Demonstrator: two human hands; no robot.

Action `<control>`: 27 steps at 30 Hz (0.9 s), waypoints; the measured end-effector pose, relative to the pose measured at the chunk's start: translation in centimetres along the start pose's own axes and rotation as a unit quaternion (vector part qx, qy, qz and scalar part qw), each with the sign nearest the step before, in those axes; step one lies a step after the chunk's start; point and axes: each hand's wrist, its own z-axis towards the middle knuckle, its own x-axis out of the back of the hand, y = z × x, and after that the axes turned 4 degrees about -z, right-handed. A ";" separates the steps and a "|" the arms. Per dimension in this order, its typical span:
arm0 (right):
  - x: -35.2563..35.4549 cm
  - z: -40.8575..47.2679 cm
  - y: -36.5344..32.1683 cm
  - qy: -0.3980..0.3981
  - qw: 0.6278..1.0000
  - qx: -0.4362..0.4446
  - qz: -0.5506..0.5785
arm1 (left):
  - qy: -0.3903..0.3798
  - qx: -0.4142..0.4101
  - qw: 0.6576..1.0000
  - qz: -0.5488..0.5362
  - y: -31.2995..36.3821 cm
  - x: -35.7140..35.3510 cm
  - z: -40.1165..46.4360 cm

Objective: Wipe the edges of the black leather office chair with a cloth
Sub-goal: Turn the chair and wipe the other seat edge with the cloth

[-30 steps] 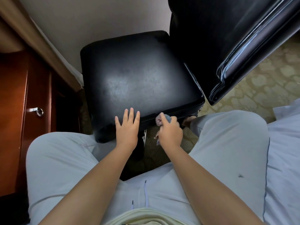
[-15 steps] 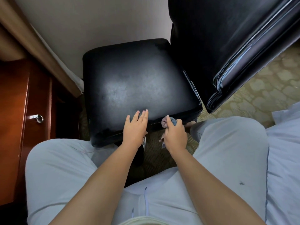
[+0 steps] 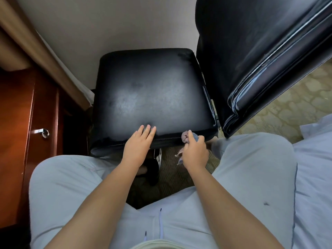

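Two hands are working: left hand [image 3: 138, 143] pressing flat, right hand [image 3: 195, 152] pinching cloth [image 3: 188, 136] against chair [image 3: 152, 97] front edge, running leftward.

Chairs: one black leather office chair [image 3: 152, 97], at 12 o'clock
Cloths: one cloth [image 3: 188, 138], at the seat's near edge
Hands: two, left hand [image 3: 137, 147] and right hand [image 3: 195, 153]
Cabinet handles: one handle [image 3: 43, 132], at 9 o'clock
Beds: one bed [image 3: 316, 168], at 3 o'clock

The left hand [image 3: 137, 147] has slid right along the chair [image 3: 152, 97] edge.
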 end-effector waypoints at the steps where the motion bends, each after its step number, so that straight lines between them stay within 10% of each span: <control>1: 0.1 0.1 0.3 0.003 1.000 -0.023 0.016 | 0.001 0.006 1.000 -0.003 -0.2 0.0 -0.2; 6: 0.9 0.1 1.0 0.021 0.991 -0.093 0.097 | -0.007 0.041 0.999 -0.020 0.8 1.6 0.6; 11: 1.3 -0.7 -0.8 0.069 0.993 0.093 0.038 | -0.007 -0.015 1.000 -0.008 3.4 2.1 2.8; 20: 1.8 1.6 1.6 0.121 0.973 -0.140 0.137 | -0.047 -0.012 0.999 -0.019 4.4 0.2 2.9; 27: 0.0 0.5 -0.4 0.163 0.984 -0.073 0.021 | -0.060 0.020 0.996 -0.063 5.3 1.1 4.1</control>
